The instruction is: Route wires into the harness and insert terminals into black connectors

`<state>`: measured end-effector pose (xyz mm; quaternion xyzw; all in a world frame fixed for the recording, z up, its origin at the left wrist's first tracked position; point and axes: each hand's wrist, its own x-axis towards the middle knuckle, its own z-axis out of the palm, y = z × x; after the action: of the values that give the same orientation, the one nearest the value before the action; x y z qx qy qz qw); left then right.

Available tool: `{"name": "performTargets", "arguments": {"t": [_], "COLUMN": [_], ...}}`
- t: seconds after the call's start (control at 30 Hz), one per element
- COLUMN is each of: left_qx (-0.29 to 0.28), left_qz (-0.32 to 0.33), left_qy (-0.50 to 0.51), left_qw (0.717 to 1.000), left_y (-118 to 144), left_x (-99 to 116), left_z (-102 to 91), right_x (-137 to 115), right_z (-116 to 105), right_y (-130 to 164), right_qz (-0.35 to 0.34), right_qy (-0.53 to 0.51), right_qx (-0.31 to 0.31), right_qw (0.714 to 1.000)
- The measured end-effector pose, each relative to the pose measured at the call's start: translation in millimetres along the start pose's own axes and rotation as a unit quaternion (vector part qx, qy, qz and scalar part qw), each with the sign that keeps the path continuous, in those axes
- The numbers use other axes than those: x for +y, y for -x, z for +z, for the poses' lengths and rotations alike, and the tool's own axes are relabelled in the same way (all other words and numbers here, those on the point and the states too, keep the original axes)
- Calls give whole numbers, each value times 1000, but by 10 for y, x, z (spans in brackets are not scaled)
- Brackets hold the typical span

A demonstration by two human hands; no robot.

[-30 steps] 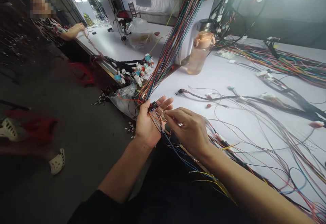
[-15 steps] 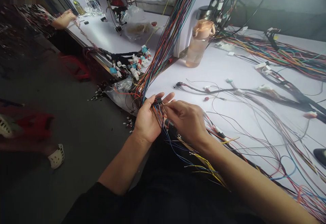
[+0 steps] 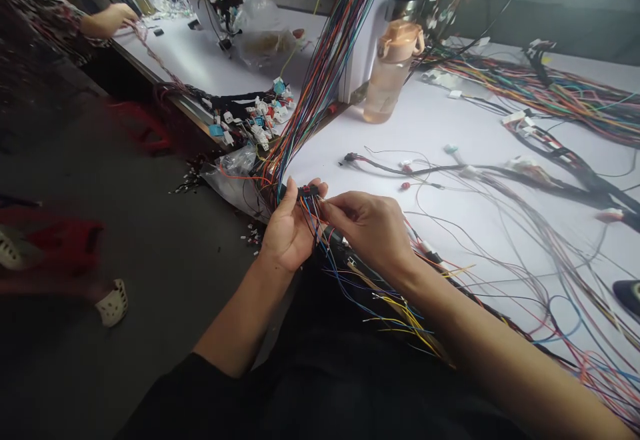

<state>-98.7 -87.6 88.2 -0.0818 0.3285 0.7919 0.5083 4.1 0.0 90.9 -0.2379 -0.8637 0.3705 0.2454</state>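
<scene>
My left hand (image 3: pixel 287 233) is closed around a black wire connector (image 3: pixel 307 191), held between thumb and fingers with the palm turned up. Several thin wires (image 3: pixel 316 223), blue, orange and dark, come out of the connector and hang over the palm. My right hand (image 3: pixel 370 223) pinches at the connector's right end, thumb and forefinger together; a thin wire seems to be in the pinch, its end hard to make out. Yellow and blue loose wire ends (image 3: pixel 405 320) hang below my right forearm.
A thick bundle of coloured wires (image 3: pixel 330 60) slants down just beyond my hands. A water bottle (image 3: pixel 387 73) stands on the white table (image 3: pixel 340 140). Taped harnesses (image 3: pixel 565 190) spread to the right. White connectors (image 3: pixel 260 123) lie heaped at left, and another person's hand (image 3: pixel 113 20) holds wires.
My left fingers have curled in more around the connector, which is turned so that red shows on it. My right hand stays pinched beside it. The view has shifted slightly.
</scene>
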Motion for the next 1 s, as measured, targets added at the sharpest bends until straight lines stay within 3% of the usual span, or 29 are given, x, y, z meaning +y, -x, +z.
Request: {"name": "performTargets", "arguments": {"t": [0.37,0.57,0.77,1.0], "left_qx": [5,-2,-18,-26], "left_qz": [-30,3,76,82], "left_qy": [40,-8,-81,-84], "left_qw": [999,1000,994,993], "left_y": [19,18,15,19], "left_x": [-16,-59,-108,-115], "left_z": [24,22,-29,-34], "right_x": [4,20,-9,-12], "right_z": [6,2,-55,-91], "right_y": [11,6,19,25], "right_qz": [-14,-8,13,-6], "right_qy": [27,35,44,50], "right_qx": [2,2,1,-3], "right_qw": [1000,999,999,999]}}
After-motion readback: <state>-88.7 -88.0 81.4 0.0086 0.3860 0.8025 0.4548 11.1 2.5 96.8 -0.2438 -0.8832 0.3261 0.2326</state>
